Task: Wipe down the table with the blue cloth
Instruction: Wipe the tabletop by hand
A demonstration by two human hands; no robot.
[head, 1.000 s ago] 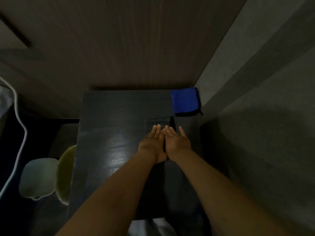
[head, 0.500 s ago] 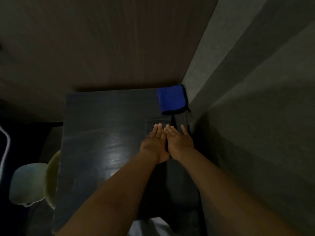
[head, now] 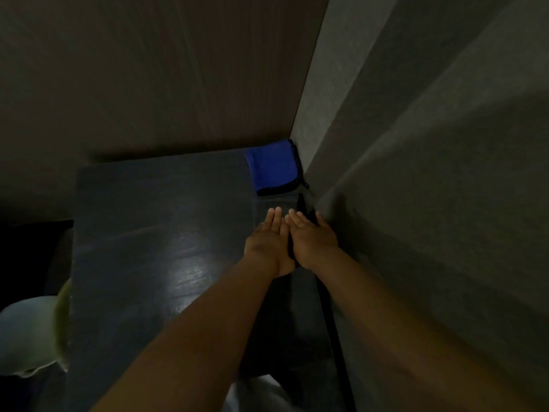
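Blue cloth, black-edged; dark wood-grain table.

- A dim room corner, likely in a home, though the low light leaves that unsure.
- A small dark wood-grain tabletop sits pushed into the corner.
- A wood-panelled wall meets a plain grey wall.

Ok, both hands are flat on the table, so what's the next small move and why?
Probably reach the right hand forward to pick up the blue cloth. Both it and the left hand lie open and empty on the table, while the cloth sits folded and untouched in the far right corner, just beyond the fingertips.
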